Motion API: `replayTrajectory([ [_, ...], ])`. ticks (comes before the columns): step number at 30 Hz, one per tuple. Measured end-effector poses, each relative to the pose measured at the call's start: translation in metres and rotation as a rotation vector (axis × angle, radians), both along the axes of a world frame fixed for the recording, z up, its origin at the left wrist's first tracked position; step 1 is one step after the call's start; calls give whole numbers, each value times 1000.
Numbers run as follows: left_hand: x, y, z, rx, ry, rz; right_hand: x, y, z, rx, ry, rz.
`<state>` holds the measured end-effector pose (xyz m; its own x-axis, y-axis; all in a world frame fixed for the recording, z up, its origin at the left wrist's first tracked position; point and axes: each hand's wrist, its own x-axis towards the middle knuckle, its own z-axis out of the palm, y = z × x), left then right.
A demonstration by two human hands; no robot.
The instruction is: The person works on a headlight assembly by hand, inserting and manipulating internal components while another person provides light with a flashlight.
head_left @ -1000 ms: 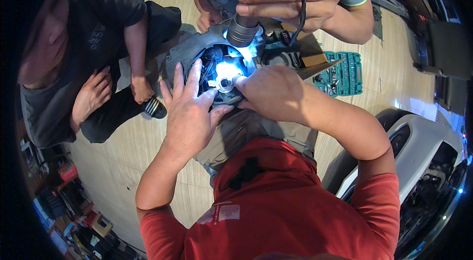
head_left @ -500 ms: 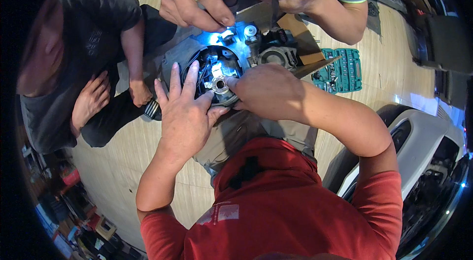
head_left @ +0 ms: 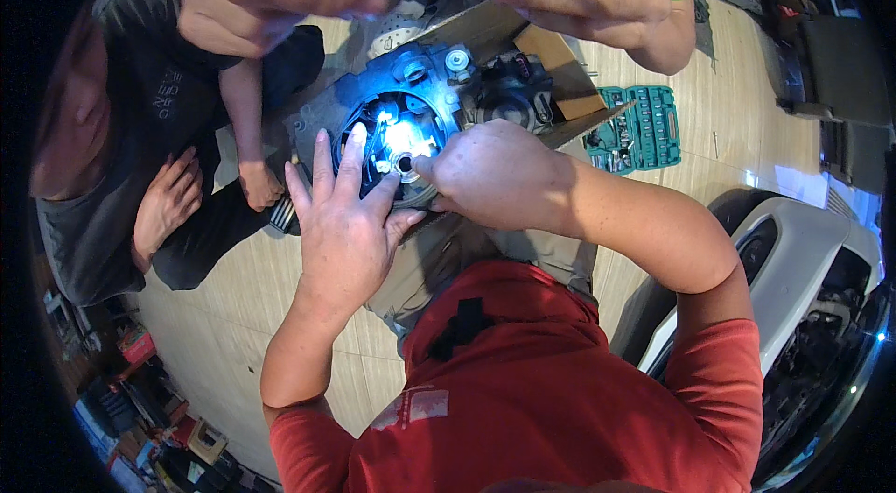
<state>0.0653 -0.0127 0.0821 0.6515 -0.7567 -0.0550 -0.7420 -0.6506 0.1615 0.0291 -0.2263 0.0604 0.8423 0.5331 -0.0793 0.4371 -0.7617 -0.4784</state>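
Silver-coloured ring (head_left: 408, 176) sat within the round opening of the grey housing (head_left: 359, 77). Left hand (head_left: 343, 230): fingers spread, index tip at the ring. Right hand (head_left: 499, 177): fingers curled at the ring's right side; whether they gripped it could not be determined.

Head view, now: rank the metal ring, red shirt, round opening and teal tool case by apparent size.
1. Red shirt
2. Teal tool case and round opening: too close to rank, the opening being partly covered
3. Metal ring
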Motion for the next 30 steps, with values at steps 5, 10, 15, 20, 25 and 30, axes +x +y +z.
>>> replayTrajectory([
  [5,2,-2,6,41,9,-28,-1,1,1,15,-10,-4],
  [10,4,-5,6,67,-1,-41,-1,1,1,52,12,-13],
  [15,5,-6,7,61,32,-22,-3,-1,-6,82,-47,-26],
  [20,0,-7,10,90,19,19,-3,-3,-13,148,-144,8],
  [25,0,-8,4,55,27,20,4,-1,-1,-13,74,-4],
  [30,2,-8,2,63,39,22,0,-4,2,-4,103,-72],
])
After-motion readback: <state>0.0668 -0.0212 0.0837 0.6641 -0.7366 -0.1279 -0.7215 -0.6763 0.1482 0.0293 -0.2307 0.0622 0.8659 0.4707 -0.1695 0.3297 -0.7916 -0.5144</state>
